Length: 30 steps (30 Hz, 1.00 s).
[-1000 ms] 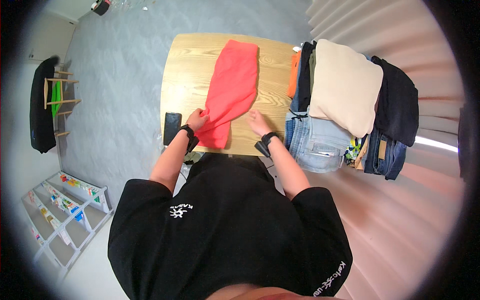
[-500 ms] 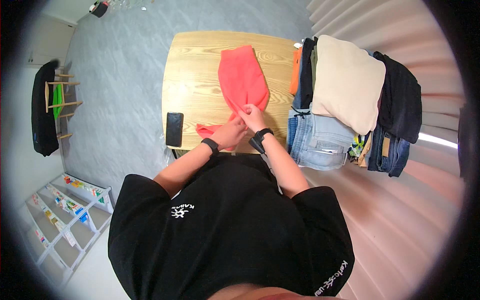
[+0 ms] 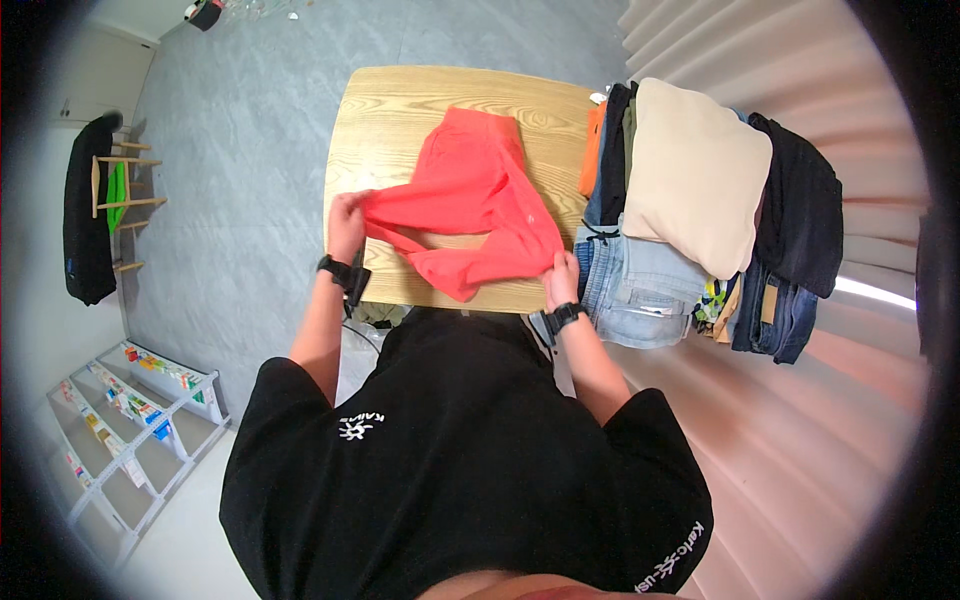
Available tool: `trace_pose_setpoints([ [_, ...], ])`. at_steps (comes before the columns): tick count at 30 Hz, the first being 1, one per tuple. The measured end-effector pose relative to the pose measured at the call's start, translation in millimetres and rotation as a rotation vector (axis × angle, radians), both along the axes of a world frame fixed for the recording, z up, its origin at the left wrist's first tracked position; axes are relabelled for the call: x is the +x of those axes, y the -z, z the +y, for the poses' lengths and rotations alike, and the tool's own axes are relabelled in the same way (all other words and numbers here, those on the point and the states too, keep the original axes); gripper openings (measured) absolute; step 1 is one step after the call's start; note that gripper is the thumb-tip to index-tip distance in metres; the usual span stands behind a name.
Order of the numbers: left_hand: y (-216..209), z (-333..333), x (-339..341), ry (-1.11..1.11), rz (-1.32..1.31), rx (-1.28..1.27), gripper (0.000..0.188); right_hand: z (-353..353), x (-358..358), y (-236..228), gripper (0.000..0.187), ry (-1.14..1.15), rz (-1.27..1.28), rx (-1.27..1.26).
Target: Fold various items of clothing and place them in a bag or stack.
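Observation:
Spread across the wooden table [image 3: 385,95] is a coral-red garment [image 3: 455,190] that looks like a pair of pants, its wide end on the far side. My left hand [image 3: 347,218] grips a stretched corner of it near the table's left edge. At the near right, my right hand [image 3: 562,275] pinches another end, by the table's right edge. Between the two held parts the cloth leaves a gap where bare wood shows. Both hands are closed on the fabric, and each wrist wears a black strapped device.
Right of the table rises a stack of folded clothes: a cream piece [image 3: 695,175] on top, light blue jeans [image 3: 655,285] and black clothing [image 3: 800,200]. Beyond it hangs a pale curtain [image 3: 790,470]. A white rack [image 3: 150,450] stands at lower left.
My hands have moved apart, left hand leftward and right hand rightward. The red garment, narrow and bunched before, is now pulled wide. My left hand and forearm now mostly cover the phone's spot.

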State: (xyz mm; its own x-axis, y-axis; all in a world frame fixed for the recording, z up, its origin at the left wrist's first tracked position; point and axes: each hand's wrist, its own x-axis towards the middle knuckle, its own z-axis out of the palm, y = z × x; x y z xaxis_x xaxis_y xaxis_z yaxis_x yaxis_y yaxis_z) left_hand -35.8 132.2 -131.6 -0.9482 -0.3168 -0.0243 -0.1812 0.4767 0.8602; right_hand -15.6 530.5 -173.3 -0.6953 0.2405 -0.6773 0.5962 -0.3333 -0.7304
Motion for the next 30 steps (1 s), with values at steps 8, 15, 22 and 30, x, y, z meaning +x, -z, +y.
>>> trace_pose_setpoints([
  [8, -19.7, -36.2, -19.5, -0.188, -0.026, -0.314, 0.023, -3.1, 38.3, -1.6, 0.025, -0.859, 0.007, 0.514],
  [15, 17.5, 11.1, 26.3, 0.114, -0.149, -0.531, 0.028, -33.7, -68.2, -14.0, 0.033, -0.566, 0.444, 0.621],
  [22, 26.0, 74.6, 80.1, 0.465, -0.292, -0.501, 0.052, -43.8, -152.5, 14.8, 0.063, -0.755, 0.436, 0.966],
  [30, 43.6, 98.0, 112.1, 0.701, -0.192, -0.809, 0.045, -37.1, -133.5, 18.3, 0.078, -1.021, 0.022, 1.129],
])
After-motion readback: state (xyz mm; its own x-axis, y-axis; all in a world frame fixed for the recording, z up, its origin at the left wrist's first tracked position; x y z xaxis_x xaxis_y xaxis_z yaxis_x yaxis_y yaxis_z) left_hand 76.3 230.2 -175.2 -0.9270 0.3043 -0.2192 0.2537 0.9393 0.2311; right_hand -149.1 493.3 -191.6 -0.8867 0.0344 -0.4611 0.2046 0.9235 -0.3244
